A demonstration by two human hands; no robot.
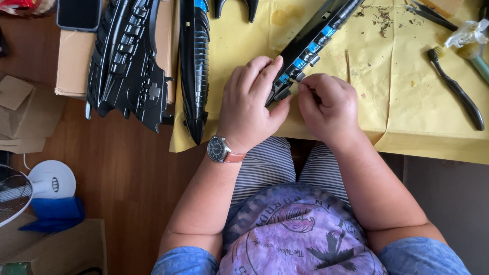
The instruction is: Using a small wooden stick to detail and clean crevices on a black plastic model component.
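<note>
Mid-fitting by the looks of it: left hand (249, 102) clamped round the near end of the long black strip with blue blocks (310, 43) on the yellow-papered bench (407, 112), right hand (328, 104) fingers pinching something tiny against it. Next probably needs steady pressing, strip held firm.

Bare yellow paper (387, 102) lies open between the right hand (328, 104) and black brush (456, 89).
</note>
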